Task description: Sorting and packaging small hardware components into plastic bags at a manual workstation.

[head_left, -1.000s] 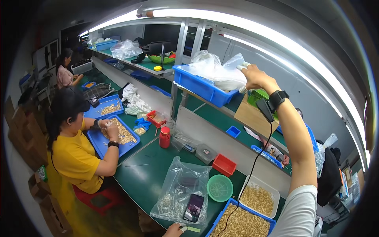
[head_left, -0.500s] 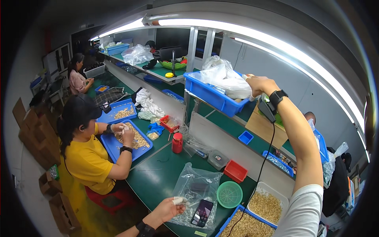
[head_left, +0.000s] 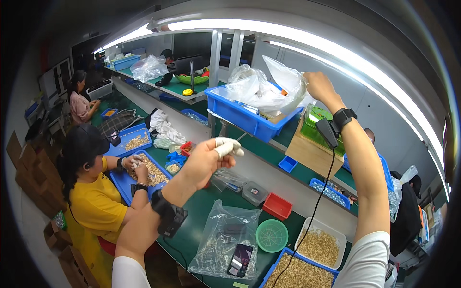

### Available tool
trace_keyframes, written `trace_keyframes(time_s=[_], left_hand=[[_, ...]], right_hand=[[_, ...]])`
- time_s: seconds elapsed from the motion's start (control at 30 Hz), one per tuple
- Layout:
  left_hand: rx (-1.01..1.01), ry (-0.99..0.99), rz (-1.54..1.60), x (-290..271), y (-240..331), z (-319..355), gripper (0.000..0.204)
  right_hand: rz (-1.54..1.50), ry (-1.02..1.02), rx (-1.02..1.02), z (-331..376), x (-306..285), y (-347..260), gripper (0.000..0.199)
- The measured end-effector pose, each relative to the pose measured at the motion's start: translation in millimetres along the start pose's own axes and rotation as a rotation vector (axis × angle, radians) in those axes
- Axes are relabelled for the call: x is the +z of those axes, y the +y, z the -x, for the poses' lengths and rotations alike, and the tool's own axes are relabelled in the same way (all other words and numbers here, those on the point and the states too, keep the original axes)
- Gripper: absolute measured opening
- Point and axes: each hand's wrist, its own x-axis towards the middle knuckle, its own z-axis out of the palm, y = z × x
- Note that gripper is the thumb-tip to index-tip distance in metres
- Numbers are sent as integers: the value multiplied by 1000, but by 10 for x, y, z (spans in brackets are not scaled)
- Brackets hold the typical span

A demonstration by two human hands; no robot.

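Observation:
At the raised shelf, my right hand (head_left: 321,89) grips the edge of a white plastic bag (head_left: 283,79), lifting it upright. Other crumpled clear and white bags (head_left: 249,81) fill the blue bin (head_left: 254,120) under it. My left hand (head_left: 204,161) is in the air over the bench, left of the bin and apart from it. White finger covers (head_left: 227,147) wrap some of its fingertips, which are bent together with nothing visible in them. Below lie a flat clear plastic bag (head_left: 216,249) and, on its lower right part, a dark phone (head_left: 239,260).
A green mesh basket (head_left: 272,235), a red tray (head_left: 277,206) and trays of small tan pieces (head_left: 319,245) stand on the bench. A black cable (head_left: 313,211) hangs across the front. At left, a person in yellow (head_left: 101,201) works over a blue tray (head_left: 126,185).
My left hand has risen from beside the phone toward the bin. My right hand has pulled a white bag's edge up from the heap. The view has shifted slightly right.

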Motion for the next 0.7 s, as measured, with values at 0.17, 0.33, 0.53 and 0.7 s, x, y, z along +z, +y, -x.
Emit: trace_keyframes(time_s=[0.17, 0.33, 0.53, 0.7], left_hand=[[336, 68, -599, 222, 297, -1009, 26], [503, 181, -1124, 740, 304, -1897, 48], [339, 251, -1130, 627, 118, -2281, 39], [192, 142, -576, 313, 400, -1730, 31]], right_hand=[[24, 30, -20, 52, 36, 119, 23], [20, -11, -2, -31, 31, -32, 22], [-18, 42, -98, -105, 110, -140, 22], [-64, 41, -59, -124, 71, -150, 22]])
